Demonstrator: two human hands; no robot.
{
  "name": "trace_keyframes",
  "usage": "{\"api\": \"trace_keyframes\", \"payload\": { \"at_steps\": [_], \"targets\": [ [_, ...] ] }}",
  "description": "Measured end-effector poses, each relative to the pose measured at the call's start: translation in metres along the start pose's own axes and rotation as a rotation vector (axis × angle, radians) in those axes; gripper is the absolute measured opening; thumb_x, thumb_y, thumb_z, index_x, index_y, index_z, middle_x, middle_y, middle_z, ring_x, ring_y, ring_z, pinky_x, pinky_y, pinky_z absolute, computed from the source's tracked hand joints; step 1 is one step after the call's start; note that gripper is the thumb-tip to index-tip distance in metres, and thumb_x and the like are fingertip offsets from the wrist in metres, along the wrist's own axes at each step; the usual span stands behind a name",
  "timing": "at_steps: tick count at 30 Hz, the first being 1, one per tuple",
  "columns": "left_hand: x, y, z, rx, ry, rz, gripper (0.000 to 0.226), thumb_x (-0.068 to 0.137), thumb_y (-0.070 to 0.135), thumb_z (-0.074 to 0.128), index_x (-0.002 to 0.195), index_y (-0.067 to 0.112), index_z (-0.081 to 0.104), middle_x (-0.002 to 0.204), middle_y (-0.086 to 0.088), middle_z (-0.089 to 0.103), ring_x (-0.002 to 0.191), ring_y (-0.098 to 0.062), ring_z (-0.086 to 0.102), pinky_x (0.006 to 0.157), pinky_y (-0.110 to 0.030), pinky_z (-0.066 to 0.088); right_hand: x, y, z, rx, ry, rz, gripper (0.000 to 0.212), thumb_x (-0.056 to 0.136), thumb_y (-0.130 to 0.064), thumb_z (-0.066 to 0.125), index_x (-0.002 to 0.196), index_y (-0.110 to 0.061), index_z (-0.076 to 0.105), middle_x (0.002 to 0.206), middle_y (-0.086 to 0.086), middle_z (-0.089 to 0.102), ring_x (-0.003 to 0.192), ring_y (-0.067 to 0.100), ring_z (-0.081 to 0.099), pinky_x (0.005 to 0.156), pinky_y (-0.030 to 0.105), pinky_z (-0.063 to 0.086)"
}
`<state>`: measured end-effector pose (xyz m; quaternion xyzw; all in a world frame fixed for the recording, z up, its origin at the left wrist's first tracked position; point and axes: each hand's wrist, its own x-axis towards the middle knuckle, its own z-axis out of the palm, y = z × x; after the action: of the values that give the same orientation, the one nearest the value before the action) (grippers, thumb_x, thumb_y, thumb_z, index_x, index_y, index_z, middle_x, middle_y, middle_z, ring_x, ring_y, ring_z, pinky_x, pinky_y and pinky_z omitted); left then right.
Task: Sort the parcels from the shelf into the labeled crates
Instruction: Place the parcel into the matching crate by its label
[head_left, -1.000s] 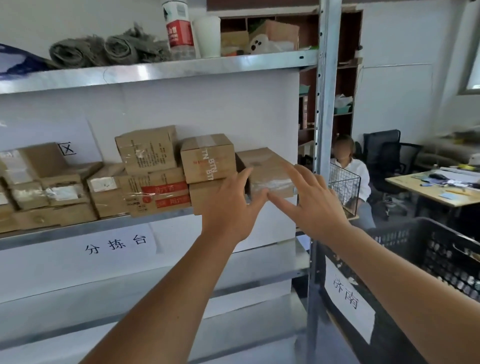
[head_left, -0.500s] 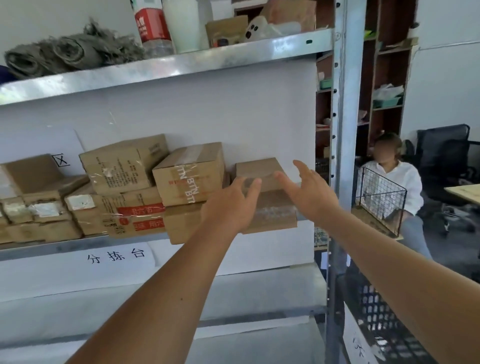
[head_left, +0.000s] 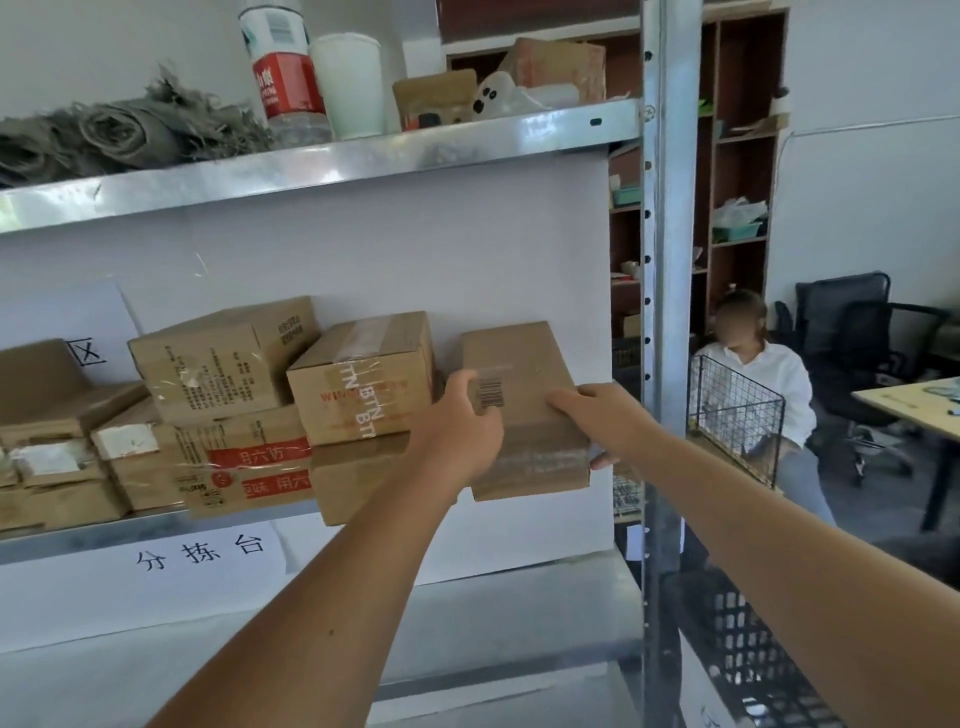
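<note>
A brown cardboard parcel with a barcode label stands at the right end of the middle metal shelf, its front sticking out past the shelf edge. My left hand grips its left side, thumb on top near the barcode. My right hand grips its right side, fingers on top and the thumb beneath the corner. Left of it sit several more taped cardboard parcels, stacked in two layers. A black plastic crate with a white label stands low on the right.
A steel upright post runs right beside the held parcel. The top shelf carries grey cloth, a bottle and a cup. A person in white sits behind a wire basket. A desk and office chairs stand at the far right.
Both hands reached forward and closed round the rightmost parcel, which they were only approaching before. The parcel now sticks out further past the shelf edge.
</note>
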<state>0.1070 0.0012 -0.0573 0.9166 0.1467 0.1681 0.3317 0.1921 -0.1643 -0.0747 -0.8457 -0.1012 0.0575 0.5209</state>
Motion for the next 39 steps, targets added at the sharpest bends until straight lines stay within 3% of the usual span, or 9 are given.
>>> {"api": "trace_keyframes", "payload": {
  "at_steps": [5, 10, 16, 19, 22, 26, 28, 32, 39],
  "targets": [
    [-0.026, 0.007, -0.018, -0.105, -0.023, 0.110, 0.068, 0.104, 0.036, 0.058, 0.163, 0.039, 0.025, 0.091, 0.022, 0.049, 0.072, 0.001, 0.050, 0.065, -0.028, 0.040, -0.044, -0.009, -0.012, 0.068, 0.108, -0.097, 0.025, 0.099, -0.044, 0.061, 0.118, -0.028, 0.063, 0.104, -0.004, 0.070, 0.091, 0.017, 0.069, 0.072, 0.038, 0.063],
    [-0.051, 0.009, -0.032, -0.169, -0.105, 0.188, 0.090, 0.087, 0.044, 0.066, 0.164, 0.037, 0.020, 0.134, 0.004, 0.055, 0.109, -0.017, 0.059, 0.072, -0.028, 0.045, -0.094, -0.011, -0.022, 0.130, 0.189, -0.214, 0.036, 0.096, -0.034, 0.069, 0.130, -0.033, 0.060, 0.114, -0.006, 0.070, 0.094, 0.013, 0.070, 0.067, 0.029, 0.060],
    [-0.087, 0.010, -0.040, -0.481, -0.170, 0.315, 0.049, 0.096, 0.035, 0.046, 0.142, 0.046, 0.034, 0.121, -0.011, 0.065, 0.099, -0.022, 0.067, 0.081, -0.042, 0.056, -0.157, 0.006, -0.030, 0.125, 0.285, -0.301, 0.071, 0.090, 0.001, 0.070, 0.142, -0.040, 0.047, 0.125, -0.012, 0.063, 0.094, 0.006, 0.071, 0.065, 0.024, 0.060],
    [-0.107, 0.023, -0.044, -0.653, -0.288, 0.324, 0.035, 0.108, 0.011, 0.027, 0.129, 0.033, 0.044, 0.099, -0.010, 0.064, 0.086, -0.020, 0.061, 0.069, -0.037, 0.051, -0.188, 0.021, -0.040, 0.051, 0.379, -0.302, 0.081, 0.086, 0.009, 0.059, 0.148, -0.041, 0.044, 0.134, -0.005, 0.062, 0.120, 0.016, 0.063, 0.084, 0.041, 0.063],
    [-0.125, 0.034, -0.040, -0.920, -0.396, 0.170, 0.026, 0.112, 0.021, 0.031, 0.110, 0.016, 0.057, 0.099, -0.006, 0.065, 0.097, -0.026, 0.066, 0.079, -0.041, 0.061, -0.224, 0.028, -0.055, 0.361, 0.337, -0.428, 0.078, 0.087, 0.028, 0.038, 0.138, -0.029, 0.052, 0.132, 0.003, 0.067, 0.118, 0.020, 0.065, 0.089, 0.044, 0.060],
    [-0.135, 0.041, -0.019, -1.008, -0.600, 0.116, 0.057, 0.110, 0.063, 0.025, 0.121, 0.028, 0.069, 0.121, -0.003, 0.076, 0.115, -0.028, 0.073, 0.105, -0.050, 0.055, -0.265, 0.031, -0.073, 0.543, 0.517, -0.340, 0.035, 0.104, -0.003, 0.041, 0.107, -0.026, 0.068, 0.104, -0.006, 0.076, 0.106, 0.020, 0.067, 0.089, 0.044, 0.056],
    [-0.139, 0.049, -0.006, -0.966, -0.708, 0.166, 0.067, 0.106, 0.071, 0.025, 0.128, 0.030, 0.073, 0.123, -0.005, 0.079, 0.112, -0.024, 0.076, 0.099, -0.046, 0.060, -0.279, 0.038, -0.080, 0.538, 0.544, -0.295, 0.032, 0.108, -0.030, 0.043, 0.093, -0.028, 0.072, 0.096, -0.010, 0.076, 0.100, 0.013, 0.067, 0.082, 0.037, 0.048],
    [-0.159, 0.071, 0.042, -0.796, -0.756, 0.335, 0.052, 0.108, 0.038, 0.055, 0.159, 0.036, 0.041, 0.127, 0.000, 0.075, 0.105, -0.017, 0.076, 0.092, -0.042, 0.062, -0.300, 0.064, -0.091, 0.455, 0.513, -0.212, 0.065, 0.082, -0.080, 0.060, 0.135, -0.044, 0.058, 0.130, -0.015, 0.069, 0.118, 0.011, 0.068, 0.096, 0.042, 0.054],
    [-0.192, 0.102, 0.136, -0.807, -0.724, 0.578, 0.068, 0.112, 0.016, 0.046, 0.149, 0.064, 0.016, 0.127, 0.032, 0.065, 0.107, 0.003, 0.069, 0.087, -0.030, 0.056, -0.325, 0.134, -0.116, 0.297, 0.625, -0.231, 0.080, 0.104, -0.013, 0.059, 0.159, -0.054, 0.016, 0.126, -0.040, 0.060, 0.111, -0.004, 0.066, 0.082, 0.018, 0.057]
  ]
}}
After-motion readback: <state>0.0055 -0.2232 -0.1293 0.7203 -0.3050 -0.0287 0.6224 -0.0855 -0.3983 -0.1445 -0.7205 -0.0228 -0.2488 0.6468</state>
